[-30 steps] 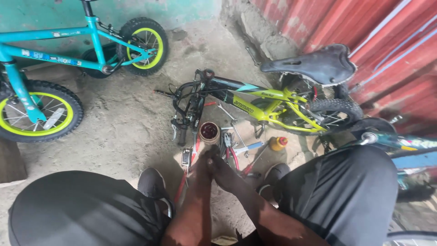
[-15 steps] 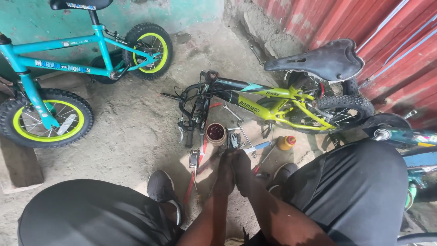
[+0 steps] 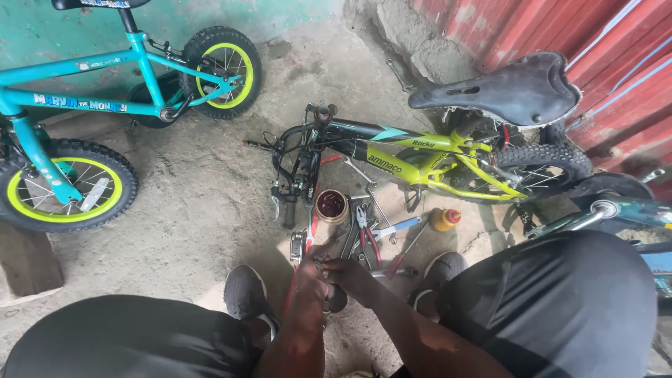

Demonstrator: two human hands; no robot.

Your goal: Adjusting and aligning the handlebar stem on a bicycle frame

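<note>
Both hands meet low over the floor (image 3: pixel 189 210), between the person's shoes. Left hand (image 3: pixel 313 269) and right hand (image 3: pixel 343 271) are pressed together around a small dark metal part (image 3: pixel 323 264); fingers curled on it, but which hand actually clamps it I cannot tell, too small and shadowed.

Doing it well, as a judgement: keep the part steady in one hand, turn with the other, and work close over the tool pile so nothing dropped rolls into the dirt.

The part looks small, dark, greasy, possibly threaded; shape unclear. It sits just in front of the knees, near the scattered tools.

Around it: red-handled pliers (image 3: pixel 365 234), a blue-handled tool (image 3: pixel 399 225), a round brown tin (image 3: pixel 332 206), a small yellow bottle with red cap (image 3: pixel 445 219). Beyond them a lime-green bike frame (image 3: pixel 413 157) lies on its side, front wheel off. A teal child's bike (image 3: pixel 84 105) stands at the floor's left edge. Black saddle (image 3: pixel 511 87) toward the right, by the red corrugated wall (image 3: pixel 616 63).
</note>
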